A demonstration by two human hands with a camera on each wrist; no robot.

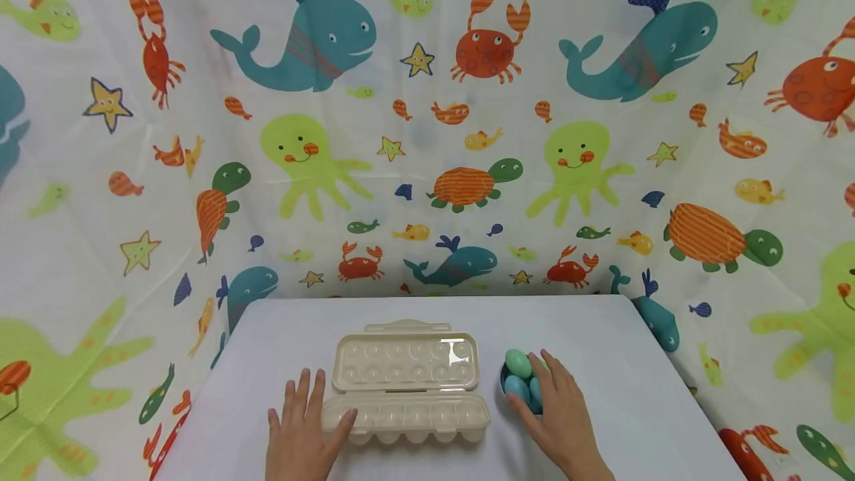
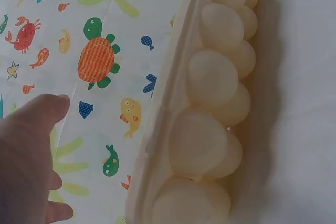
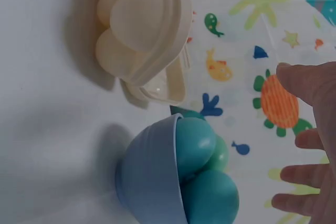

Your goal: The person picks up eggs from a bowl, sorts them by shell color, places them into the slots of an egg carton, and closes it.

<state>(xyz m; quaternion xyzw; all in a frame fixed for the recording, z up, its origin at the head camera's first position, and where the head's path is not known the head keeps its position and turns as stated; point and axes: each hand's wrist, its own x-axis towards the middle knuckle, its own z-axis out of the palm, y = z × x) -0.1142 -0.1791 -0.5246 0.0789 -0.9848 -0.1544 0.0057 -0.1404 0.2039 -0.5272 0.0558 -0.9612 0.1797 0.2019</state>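
Both your hands hold nothing: the left hand (image 1: 300,421) is spread beside the near left end of the cream egg carton (image 1: 417,416), while the right hand (image 1: 559,418) is spread over the side of the small blue bowl (image 3: 151,174). In the wrist views each grip shows a gap between it and the things below, so neither seems to bear weight. The carton lies lengthwise across the table (image 1: 287,325) in front of you, its dimpled lid (image 1: 406,373) folded back on the far side, which likely leaves the cups facing up within easy reach. The cups you can see in the near half hold no eggs, though your left thumb covers part of that end. The bowl stands upright just to the right of the carton, probably so that its round wall keeps the load from rolling. It is heaped with toy-like eggs, among them a green egg (image 1: 518,362) and a blue egg (image 1: 516,387), rising above the rim; your right fingers hide others, so the full count cannot be told.
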